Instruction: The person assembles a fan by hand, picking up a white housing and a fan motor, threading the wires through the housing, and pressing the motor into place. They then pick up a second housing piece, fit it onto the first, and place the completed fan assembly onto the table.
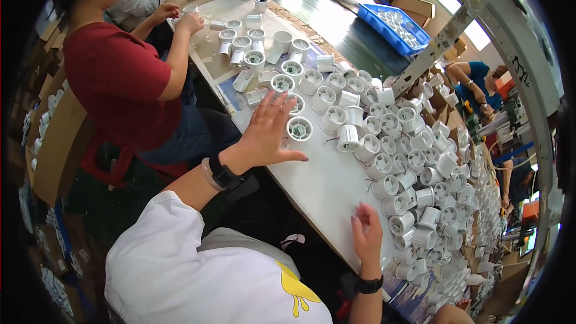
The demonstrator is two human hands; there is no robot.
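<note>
Plainly, the left hand [264, 135] lies flat and spread wide on the white tabletop [324, 183], fingers fanned and holding nothing, a black wristband behind it. Just off its fingertips, toward two o'clock and almost touching them, stands a short white plastic cylinder with a greenish core [299, 128], its axis upright and its open mouth facing the camera. That piece is much nearer the left hand than the right one. The right hand [367, 234] rests at the near edge of the table, toward five o'clock from the left, fingers loosely open and empty, a black watch on its wrist; the closest parts to it are the white cylinders at its two o'clock side. Beyond the greenish-cored piece, from twelve round to four o'clock, a dense crowd of white plastic cylinder housings [414, 162] covers the table, some upright, some tipped on their sides. At eleven o'clock from the left hand a person in a red shirt [120, 78] works at the same table, hands up by further white parts. Far off at one o'clock sits a blue plastic crate [393, 27] holding more of them.
</note>
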